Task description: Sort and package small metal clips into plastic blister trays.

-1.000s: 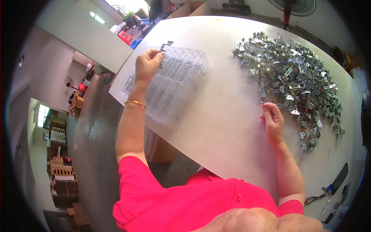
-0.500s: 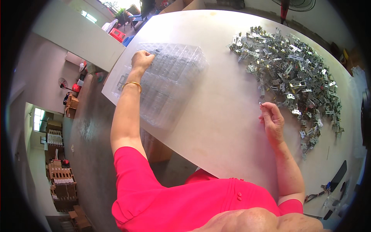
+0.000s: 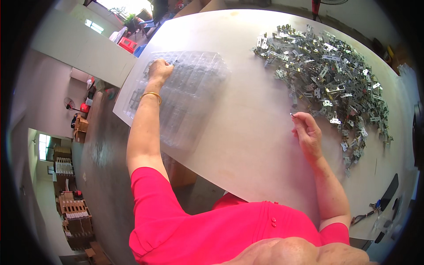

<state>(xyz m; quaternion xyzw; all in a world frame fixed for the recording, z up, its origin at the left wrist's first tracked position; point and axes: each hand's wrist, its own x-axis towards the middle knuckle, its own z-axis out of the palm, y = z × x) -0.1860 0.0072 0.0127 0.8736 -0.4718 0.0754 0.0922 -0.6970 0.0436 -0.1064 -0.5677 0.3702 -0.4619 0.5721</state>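
Observation:
My left hand [image 3: 160, 70], with a gold bangle on its wrist, is closed over the far left part of a clear plastic compartment tray [image 3: 198, 81]. A small metal part [image 3: 173, 62] sticks out from its pinched fingertips. Grey parts show in some of the tray's compartments. Over the table at the right, my right hand [image 3: 308, 132] is closed in a pinch. A tiny shiny metal piece [image 3: 291, 115] pokes out at its fingertips; its exact kind is too small to tell. A large heap of metal brackets [image 3: 331, 79] lies just beyond that hand.
Everything rests on a pale table [image 3: 251, 145]. At its right edge lie pliers [image 3: 364, 216] and a long dark object [image 3: 389, 192]. Past the table's left edge are the floor and stacked cartons [image 3: 75, 212]. A red stool [image 3: 128, 44] stands beyond the far left corner.
The view has shifted slightly. My left hand stays over the tray, and the metal part at its fingertips now shows more plainly. My right hand keeps its pinch beside the heap.

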